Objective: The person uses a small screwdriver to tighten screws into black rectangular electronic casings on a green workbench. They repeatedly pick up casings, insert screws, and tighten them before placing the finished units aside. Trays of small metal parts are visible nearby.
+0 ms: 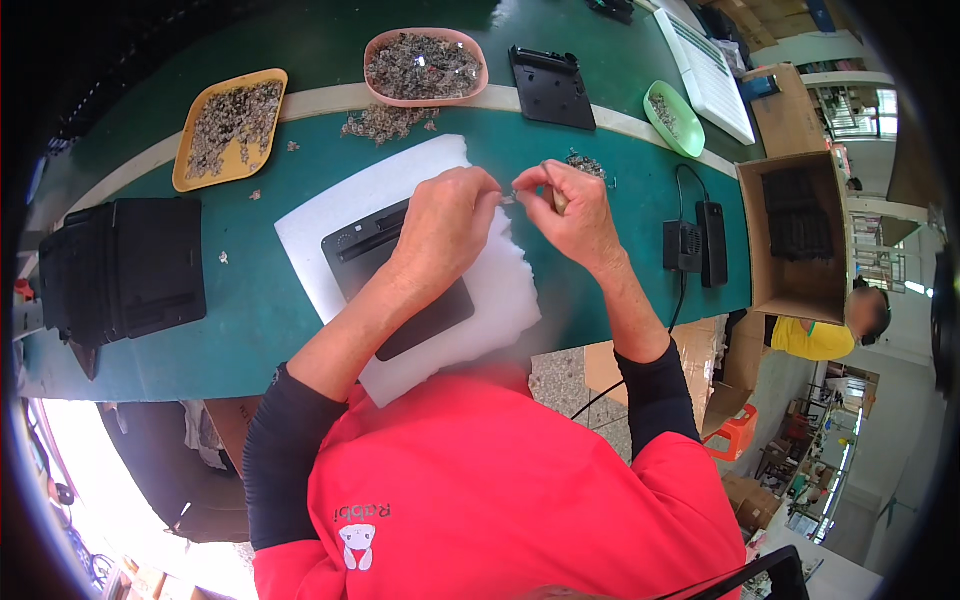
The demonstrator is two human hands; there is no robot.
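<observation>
Both my hands are raised close together over the work table, fingertips nearly meeting. My left hand (445, 222) is closed in a pinch, and what it holds is too small to name. Facing it, my right hand (575, 215) is closed too, with a tan, rounded end of something (559, 201) showing in its curled fingers. A tiny pale piece (508, 199) shows between the two sets of fingertips; I cannot tell which hand grips it. Below my left forearm, a flat black plastic panel (440, 318) lies on a white foam sheet (505, 315), partly covered by that arm.
Small parts fill a pink tray (428, 102), a yellow tray (183, 172) and a green tray (690, 142). Loose parts (385, 123) lie beside the pink one. Black panels (150, 260) are stacked left. A black moulded part (553, 90), power adapter (712, 245) and cardboard box (795, 305) stand around.
</observation>
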